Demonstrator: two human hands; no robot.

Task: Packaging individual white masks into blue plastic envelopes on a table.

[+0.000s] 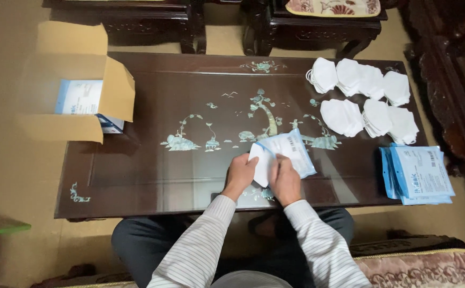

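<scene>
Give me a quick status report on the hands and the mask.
Left hand and right hand both grip a white mask half inside its blue-edged pouch. Nothing blocking.

white mask piles (364, 96): 6 | blue pouch stack (419, 176): 1 | cardboard box (78, 80): 1 | hands: 2

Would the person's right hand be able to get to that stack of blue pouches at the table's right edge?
Probably yes. The right hand is busy holding a white mask and pouch, but the table between it and the blue pouches looks bare.
</scene>
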